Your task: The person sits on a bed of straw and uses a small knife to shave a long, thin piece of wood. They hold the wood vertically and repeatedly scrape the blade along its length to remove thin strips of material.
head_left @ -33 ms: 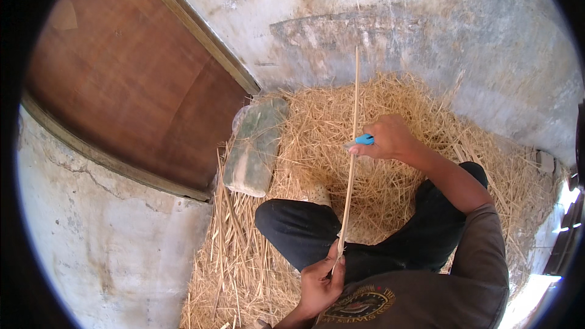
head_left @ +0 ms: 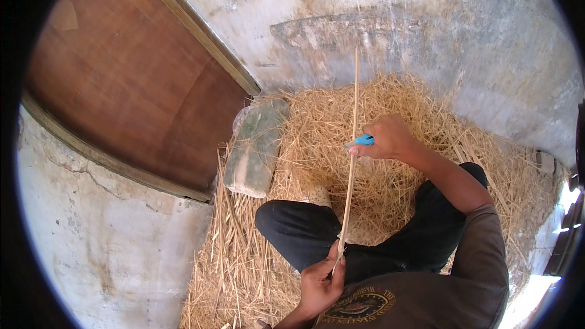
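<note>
My left hand (head_left: 323,283) is closed low in front of my body, pinching the near end of a long, thin strip of pale wood or bamboo (head_left: 349,201). From there the strip runs up and away over the shavings, its far end free in front of the wall. Further along, my right hand (head_left: 390,136) is closed round a blue-handled knife (head_left: 364,139). Its short blade meets the strip around mid-length, beside my thumb. Most of the handle is hidden in my fist.
Straw-like shavings (head_left: 317,122) cover the floor around my folded legs (head_left: 298,228). A worn grey-green cushion or block (head_left: 259,140) lies at the left by a brown door panel (head_left: 140,79). Longer strips (head_left: 234,231) lie beside my left knee. A stained wall (head_left: 426,36) stands ahead.
</note>
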`<state>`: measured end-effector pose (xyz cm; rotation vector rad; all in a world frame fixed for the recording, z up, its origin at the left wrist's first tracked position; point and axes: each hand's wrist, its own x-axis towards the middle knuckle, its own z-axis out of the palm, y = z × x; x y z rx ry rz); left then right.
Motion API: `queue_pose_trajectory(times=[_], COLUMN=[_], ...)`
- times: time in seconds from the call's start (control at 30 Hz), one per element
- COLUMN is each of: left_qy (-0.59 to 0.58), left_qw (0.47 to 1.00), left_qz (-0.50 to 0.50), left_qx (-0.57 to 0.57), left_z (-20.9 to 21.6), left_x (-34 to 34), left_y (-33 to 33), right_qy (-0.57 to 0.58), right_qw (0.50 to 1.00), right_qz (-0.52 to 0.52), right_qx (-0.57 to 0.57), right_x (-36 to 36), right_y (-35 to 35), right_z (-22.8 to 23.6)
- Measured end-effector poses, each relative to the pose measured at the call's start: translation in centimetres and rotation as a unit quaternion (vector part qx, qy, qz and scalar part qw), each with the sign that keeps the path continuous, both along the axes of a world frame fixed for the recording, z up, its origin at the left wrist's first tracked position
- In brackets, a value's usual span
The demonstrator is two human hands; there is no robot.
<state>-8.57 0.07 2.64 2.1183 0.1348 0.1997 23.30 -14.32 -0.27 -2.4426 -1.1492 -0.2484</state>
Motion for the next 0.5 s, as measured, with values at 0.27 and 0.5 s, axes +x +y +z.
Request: queue_pose_trajectory(times=[0.27, 0.5], left_qy=[0.037, 0.09], left_qw=[0.998, 0.995], left_qz=[0.017, -0.018], left_qx=[-0.04, -0.032], left_z=[0.9, 1.2], left_x=[-0.4, -2.6], left_y=[-1.0, -0.9], right_qy=[0.023, 0.063], right_qw=[0.993, 0.968], right_qz=[-0.11, -0.24], right_qx=[-0.033, -0.036], right_x=[6.6, 11.5], right_y=[-2.0, -4.6], right_z=[-0.9, -0.1])
